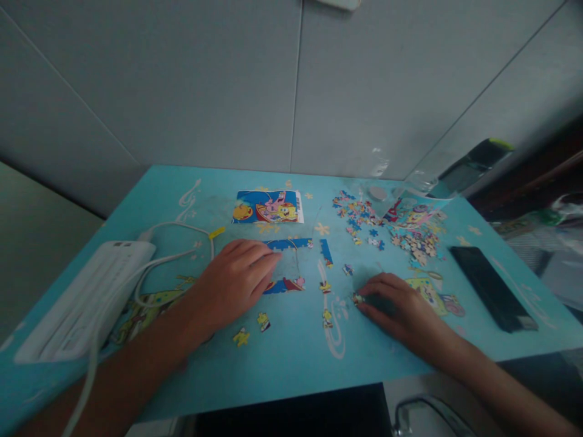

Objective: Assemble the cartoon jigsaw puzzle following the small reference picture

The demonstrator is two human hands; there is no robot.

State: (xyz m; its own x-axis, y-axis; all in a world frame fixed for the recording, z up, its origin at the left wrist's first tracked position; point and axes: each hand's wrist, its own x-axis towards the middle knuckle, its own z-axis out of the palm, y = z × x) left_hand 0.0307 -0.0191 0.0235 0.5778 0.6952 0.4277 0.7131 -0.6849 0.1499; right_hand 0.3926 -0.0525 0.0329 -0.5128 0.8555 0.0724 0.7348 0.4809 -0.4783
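Note:
My left hand (243, 273) lies over the left part of a partly joined puzzle frame, whose blue top strip (291, 243) and lower strip (291, 285) show beside the fingers. What is under its fingers is hidden. My right hand (392, 300) pinches a small puzzle piece (358, 298) between thumb and fingertips, low over the table. A short blue strip (326, 252) stands right of the frame. Loose pieces lie nearby: a yellow one (325, 287), another (327, 318), a bluish one (348, 269), and two yellow ones (241, 337) at the front. Behind is the picture card (268, 206).
Heaped puzzle pieces (416, 243) lie at the back right by a clear printed bag (414, 209). A black flat object (492, 288) rests at right. At left are a white power strip (86, 300) and looping white cables (175, 224). A grey wall (218, 91) stands behind.

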